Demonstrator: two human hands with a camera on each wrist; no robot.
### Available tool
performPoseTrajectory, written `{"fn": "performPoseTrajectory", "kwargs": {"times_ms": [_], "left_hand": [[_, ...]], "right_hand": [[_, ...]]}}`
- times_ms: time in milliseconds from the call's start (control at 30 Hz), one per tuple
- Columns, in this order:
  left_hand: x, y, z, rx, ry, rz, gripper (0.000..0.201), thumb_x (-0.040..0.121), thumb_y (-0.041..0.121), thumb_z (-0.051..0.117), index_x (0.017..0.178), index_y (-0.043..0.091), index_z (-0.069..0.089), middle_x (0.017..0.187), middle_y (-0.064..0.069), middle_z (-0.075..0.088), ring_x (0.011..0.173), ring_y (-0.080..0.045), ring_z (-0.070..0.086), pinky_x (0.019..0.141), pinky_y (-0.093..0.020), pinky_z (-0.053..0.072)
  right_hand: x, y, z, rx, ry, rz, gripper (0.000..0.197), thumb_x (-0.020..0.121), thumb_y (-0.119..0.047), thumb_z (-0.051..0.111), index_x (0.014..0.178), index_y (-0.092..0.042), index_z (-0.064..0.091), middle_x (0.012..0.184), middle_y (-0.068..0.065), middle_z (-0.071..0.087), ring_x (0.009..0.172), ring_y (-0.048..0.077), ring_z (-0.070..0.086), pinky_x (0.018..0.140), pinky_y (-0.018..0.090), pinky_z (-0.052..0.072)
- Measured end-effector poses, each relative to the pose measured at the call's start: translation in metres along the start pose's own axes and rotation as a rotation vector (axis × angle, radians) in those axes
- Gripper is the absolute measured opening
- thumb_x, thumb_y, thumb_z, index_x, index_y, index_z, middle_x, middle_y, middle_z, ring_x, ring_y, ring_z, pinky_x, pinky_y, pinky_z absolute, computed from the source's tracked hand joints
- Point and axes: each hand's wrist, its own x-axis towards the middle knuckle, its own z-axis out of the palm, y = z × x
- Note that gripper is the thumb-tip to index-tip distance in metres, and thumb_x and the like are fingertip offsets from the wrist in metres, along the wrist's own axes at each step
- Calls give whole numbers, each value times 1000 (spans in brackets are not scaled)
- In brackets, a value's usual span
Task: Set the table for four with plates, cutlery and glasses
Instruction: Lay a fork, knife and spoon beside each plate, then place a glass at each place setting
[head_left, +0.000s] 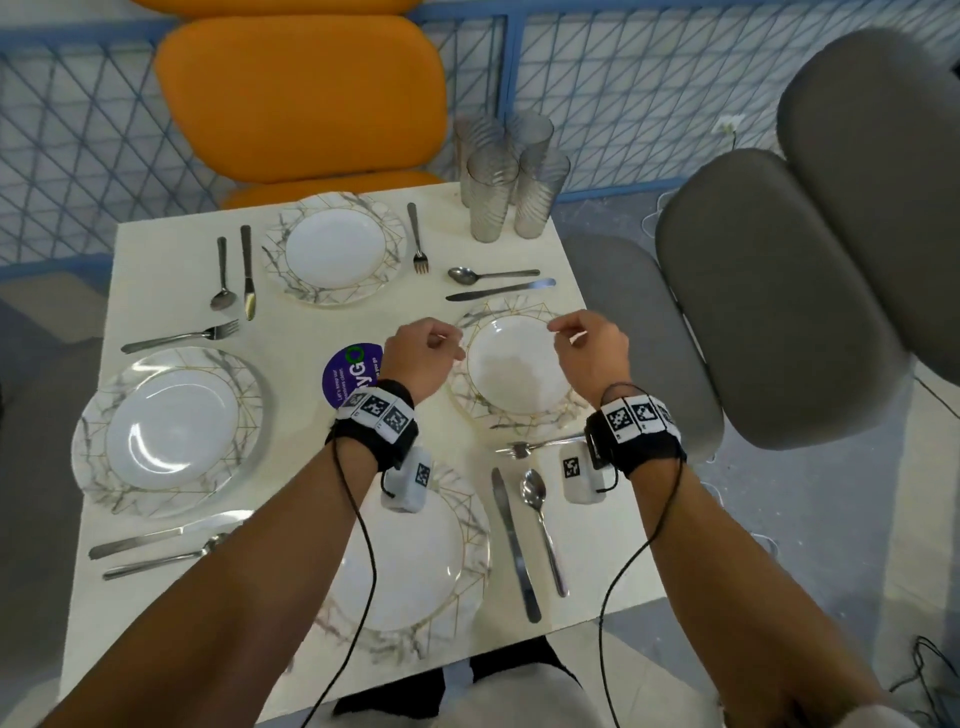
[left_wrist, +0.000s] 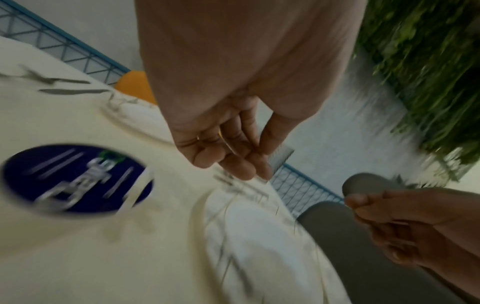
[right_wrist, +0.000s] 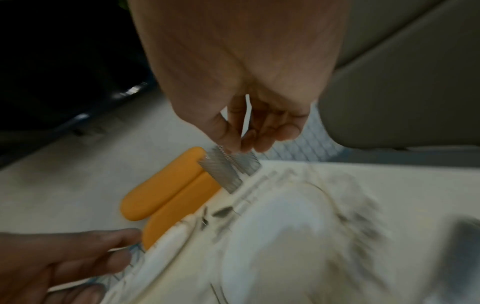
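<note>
Four marbled white plates lie on the cream table (head_left: 306, 327): far (head_left: 335, 249), left (head_left: 171, 431), near (head_left: 415, 561) and right (head_left: 514, 374). Knives, forks and spoons lie beside each plate, such as a fork (head_left: 418, 239) and a spoon (head_left: 488, 274). Several ribbed glasses (head_left: 511, 176) stand bunched at the far right corner, also the glasses (right_wrist: 228, 170) in the right wrist view. My left hand (head_left: 447, 345) hovers over the right plate's left rim, my right hand (head_left: 566, 332) over its far right rim. Both hands (left_wrist: 233, 160) (right_wrist: 249, 139) have loosely curled fingers and hold nothing.
A round purple sticker (head_left: 353, 374) marks the table's middle. An orange chair (head_left: 301, 98) stands at the far side, a grey chair (head_left: 769, 291) at the right. Blue mesh fencing (head_left: 623, 78) runs behind. Both wrist views are motion-blurred.
</note>
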Motion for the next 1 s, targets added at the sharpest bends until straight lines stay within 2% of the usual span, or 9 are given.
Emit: {"fn": "performPoseTrajectory", "kwargs": {"times_ms": [167,267,333,400,467,567,700,867,1000], "left_hand": [[49,58,-22,-14,78,80,10,96,24,65,104,25,71,96,8,73,91,-14,70,87,-31,60],[85,92,-23,-2,120,105,20,98,22,65,118,19,66,93,14,61,79,-1,59,65,-6,49],[110,114,-19,-10,136,99,28,97,22,67,123,18,62,98,10,64,79,0,58,75,-15,53],[135,130,-14,8,153,82,39,94,27,72,130,18,59,109,5,66,92,-10,63,84,-27,53],[161,139,-5,60,158,53,53,90,32,76,137,18,54,123,0,65,108,-17,62,92,-30,51],[195,146,8,178,147,11,78,83,38,82,147,15,44,143,-7,55,129,-28,55,110,-45,45],[229,147,26,313,108,-36,106,78,39,88,159,11,25,158,-14,35,143,-35,41,114,-48,41],[250,147,47,400,140,-62,117,74,48,89,160,13,18,161,-11,31,148,-34,34,114,-50,35],[256,141,54,390,207,-44,102,76,54,85,153,11,35,151,-9,44,142,-32,43,112,-48,36]], "right_hand": [[66,-52,-9,-35,26,-181,21,89,-7,59,98,-18,74,91,-2,68,75,10,58,82,20,48],[123,-65,-10,-71,20,-206,20,85,-10,64,102,-19,72,91,1,67,84,15,62,82,20,46],[163,-67,-7,-163,9,-222,26,82,-13,67,108,-19,69,103,6,67,96,20,60,87,20,42],[198,-70,-4,-221,-1,-233,37,80,-16,69,116,-17,64,115,10,63,110,28,54,99,33,43],[228,-72,-1,-285,-19,-217,51,79,-22,72,127,-16,57,127,12,54,120,31,47,106,38,38],[263,-71,6,-368,-53,-177,79,73,-35,79,141,-16,43,139,12,44,129,33,41,107,41,32],[291,-67,20,-403,-129,-64,113,68,-47,84,154,-10,21,152,15,34,140,38,32,114,51,31],[300,-58,36,-355,-143,2,103,74,-42,83,152,-9,24,151,14,36,138,37,36,110,52,36],[301,-51,39,-248,-143,-21,97,75,-35,83,150,-7,28,148,15,37,137,36,39,111,52,37]]}}
